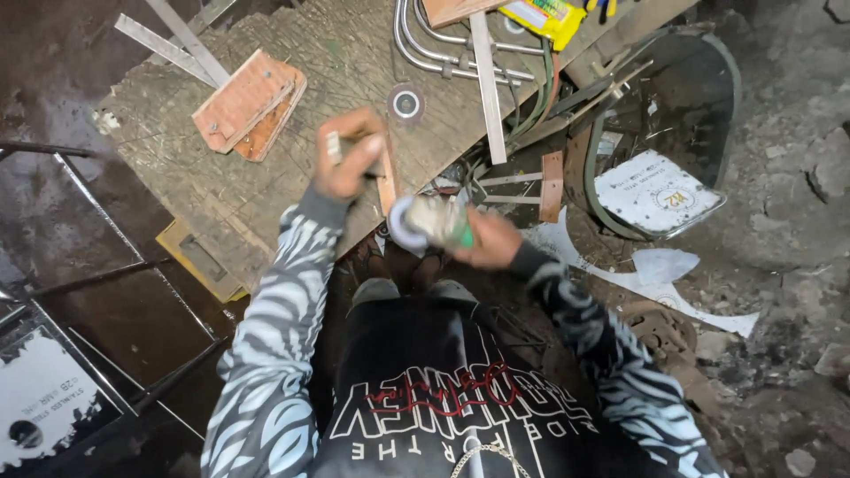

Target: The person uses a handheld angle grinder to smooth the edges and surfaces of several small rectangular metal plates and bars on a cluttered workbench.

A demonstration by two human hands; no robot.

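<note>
My right hand point(489, 241) grips a small angle grinder point(434, 221) with a green body and a pale round disc at its left end, held low over my lap. My left hand point(350, 159) is raised above it, closed around a small metal tool point(335, 146), blurred by motion, over the edge of the wooden workbench point(292, 168). A loose grinding disc point(406, 104) lies on the bench just beyond my left hand. Both arms wear zebra-striped sleeves.
On the bench lie reddish wooden blocks point(248, 104), flat metal strips point(173, 44), bent steel tubes point(434, 49) and a yellow packet point(542, 18). A round metal tray with a white label point(655, 190) sits right. Dark metal frames point(80, 274) stand left; rubble covers the ground.
</note>
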